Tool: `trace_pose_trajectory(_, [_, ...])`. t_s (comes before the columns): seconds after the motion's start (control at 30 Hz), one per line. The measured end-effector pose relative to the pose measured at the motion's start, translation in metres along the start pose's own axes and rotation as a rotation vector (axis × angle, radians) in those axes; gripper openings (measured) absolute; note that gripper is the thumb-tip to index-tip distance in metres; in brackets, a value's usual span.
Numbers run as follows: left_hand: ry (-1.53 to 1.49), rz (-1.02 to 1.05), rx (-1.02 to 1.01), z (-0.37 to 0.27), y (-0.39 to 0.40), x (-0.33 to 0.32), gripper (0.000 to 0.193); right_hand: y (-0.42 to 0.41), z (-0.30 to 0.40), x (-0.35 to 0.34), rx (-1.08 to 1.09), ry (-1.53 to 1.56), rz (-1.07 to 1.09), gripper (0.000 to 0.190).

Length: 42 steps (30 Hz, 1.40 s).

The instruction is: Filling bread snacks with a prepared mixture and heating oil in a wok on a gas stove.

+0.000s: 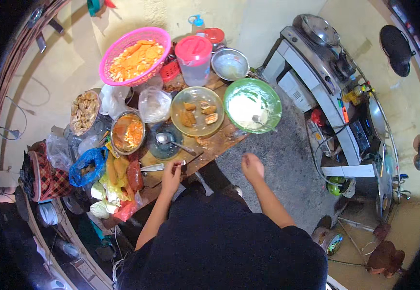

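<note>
My left hand point(172, 177) is at the table's front edge with its fingers closed around the handle of a knife point(152, 168), mostly hidden by them. The blade points left, and a small pale bit shows past my fingertips. Over the floor, right of the table, my right hand point(252, 167) hangs with curled fingers and nothing visible in it. Just beyond the left hand, a metal spoon point(163, 138) lies across a glass plate point(166, 150). Behind that, a yellowish plate point(178, 121) holds several browned fried pieces point(187, 117). A green bowl point(276, 105) contains white batter and a spoon.
A pink basket point(105, 72) of cut orange and white vegetables stands at the back, near a red-lidded pitcher point(194, 69) and a metal strainer point(230, 64). Leftward are a steel bowl point(114, 139), a blue plastic bag point(81, 170) and yellow bags. A stove point(317, 54) stands right.
</note>
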<state>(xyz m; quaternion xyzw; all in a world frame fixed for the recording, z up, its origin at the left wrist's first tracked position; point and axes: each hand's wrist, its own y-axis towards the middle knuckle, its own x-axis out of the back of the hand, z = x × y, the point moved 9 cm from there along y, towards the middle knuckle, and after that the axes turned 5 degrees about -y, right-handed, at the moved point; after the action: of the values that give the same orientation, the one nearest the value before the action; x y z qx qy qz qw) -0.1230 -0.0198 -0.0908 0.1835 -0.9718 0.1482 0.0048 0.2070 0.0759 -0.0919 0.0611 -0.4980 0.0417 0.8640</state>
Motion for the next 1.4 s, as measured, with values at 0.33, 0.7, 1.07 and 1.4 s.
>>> trace_pose_trajectory(0.33, [0.256, -0.229, -0.178, -0.016, 0.028, 0.09, 0.026, 0.061, 0.166, -0.039, 0.147, 0.248, 0.054, 0.018])
trace_pose_trajectory(0.7, [0.329, -0.273, 0.043, 0.024, 0.059, 0.096, 0.044, 0.145, 0.19, -0.043, 0.243, -0.04, -0.057, 0.022])
trace_pose_trajectory(1.07, [0.427, -0.563, -0.173, -0.003, 0.034, 0.106, 0.037, 0.244, 0.191, -0.052, 0.36, -0.211, -0.047, 0.015])
trace_pose_trajectory(1.4, [-0.538, 0.005, 0.186, -0.071, 0.068, -0.006, 0.024, 0.155, 0.221, -0.031, 0.171, 0.511, 0.57, 0.024])
